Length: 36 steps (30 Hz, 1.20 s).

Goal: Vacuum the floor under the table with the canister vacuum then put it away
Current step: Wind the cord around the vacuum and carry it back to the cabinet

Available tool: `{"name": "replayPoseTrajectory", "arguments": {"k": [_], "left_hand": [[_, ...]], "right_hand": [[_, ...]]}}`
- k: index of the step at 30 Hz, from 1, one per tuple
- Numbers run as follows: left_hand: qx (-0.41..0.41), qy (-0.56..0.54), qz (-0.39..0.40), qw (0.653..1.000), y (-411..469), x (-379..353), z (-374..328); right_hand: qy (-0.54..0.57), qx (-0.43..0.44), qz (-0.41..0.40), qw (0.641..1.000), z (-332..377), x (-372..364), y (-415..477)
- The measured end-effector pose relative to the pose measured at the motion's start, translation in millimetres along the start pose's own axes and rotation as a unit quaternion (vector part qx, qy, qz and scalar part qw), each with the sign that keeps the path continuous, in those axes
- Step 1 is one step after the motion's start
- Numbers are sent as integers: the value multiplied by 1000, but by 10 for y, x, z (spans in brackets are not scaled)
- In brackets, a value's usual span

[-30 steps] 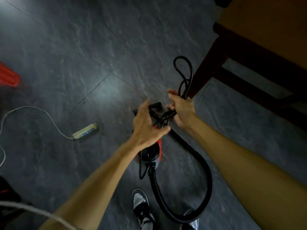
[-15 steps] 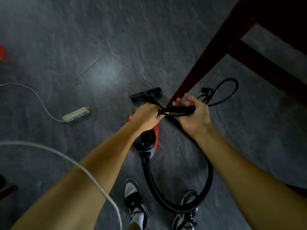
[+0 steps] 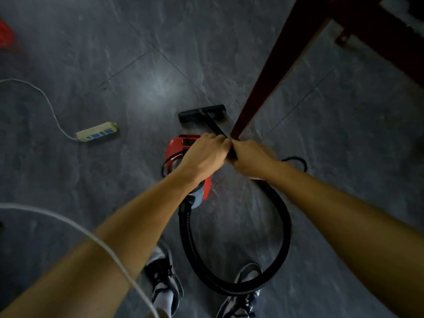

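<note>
A small red canister vacuum [image 3: 177, 146] sits on the dark tiled floor, partly hidden under my left forearm. Its black ribbed hose [image 3: 282, 249] loops down towards my shoes and back up. The black floor nozzle [image 3: 202, 112] lies beyond the canister, beside the dark wooden table leg [image 3: 270, 81]. My left hand [image 3: 203, 154] and my right hand [image 3: 251, 160] are fists pressed together over the canister, both gripping the bundled black power cord [image 3: 232, 153]. A loop of that cord [image 3: 297, 160] sticks out behind my right wrist.
A white power strip [image 3: 97, 131] with its white cable lies on the floor at left. Another white cable [image 3: 75, 228] crosses the lower left, close to the camera. A red object [image 3: 5, 36] sits at the far left edge. The table's lower rails [image 3: 378, 35] run at top right.
My hands have drawn together until the fists touch, closing the cord bundle between them. The cord loop that lay out to the right is now mostly hidden behind my right wrist.
</note>
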<state>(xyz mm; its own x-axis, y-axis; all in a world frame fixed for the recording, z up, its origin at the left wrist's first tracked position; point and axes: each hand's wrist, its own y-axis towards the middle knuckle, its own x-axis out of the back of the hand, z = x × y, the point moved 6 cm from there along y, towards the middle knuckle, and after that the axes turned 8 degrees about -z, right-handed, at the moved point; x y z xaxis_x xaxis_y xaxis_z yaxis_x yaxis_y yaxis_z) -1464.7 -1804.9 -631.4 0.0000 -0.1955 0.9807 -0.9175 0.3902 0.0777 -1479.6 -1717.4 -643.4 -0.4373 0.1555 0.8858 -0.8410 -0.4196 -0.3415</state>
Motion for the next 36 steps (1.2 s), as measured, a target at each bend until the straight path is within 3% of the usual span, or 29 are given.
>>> {"name": "replayPoseTrajectory", "arguments": {"k": [3,5,7,11,15,20,24,28,32,36], "left_hand": [[28,13,-39,999,-234,-224,328],[129,-34,-58,989,-478,-408,763],[248,-92,-110,958,-751,-581,1232],[313,-117,-167,928,-957,-1049,1670],[293,-144,-161,932,-887,-1550,1857],[213,-118,-158,957,-751,-1826,1965],[203,-119,-184,954,-573,-1833,2152],[202,-145,-93,964,-451,-1972,2196],[188,-137,-35,972,-443,-2049,1985],[200,-182,-39,962,-459,-2084,1834]], "right_hand": [[-4,-36,-34,999,-379,-125,132],[23,-59,-41,997,-643,-268,178],[23,-63,-35,997,-865,-538,227],[33,-62,-56,996,-1109,-1239,357],[66,-79,-101,990,-1224,-1708,522],[68,-73,-166,981,-1179,-1715,905],[-70,11,-107,992,-838,-1757,1049],[-198,102,-132,966,-272,-1702,1100],[-180,138,-69,971,28,-1789,1186],[-199,166,-35,965,106,-1875,1176]]}}
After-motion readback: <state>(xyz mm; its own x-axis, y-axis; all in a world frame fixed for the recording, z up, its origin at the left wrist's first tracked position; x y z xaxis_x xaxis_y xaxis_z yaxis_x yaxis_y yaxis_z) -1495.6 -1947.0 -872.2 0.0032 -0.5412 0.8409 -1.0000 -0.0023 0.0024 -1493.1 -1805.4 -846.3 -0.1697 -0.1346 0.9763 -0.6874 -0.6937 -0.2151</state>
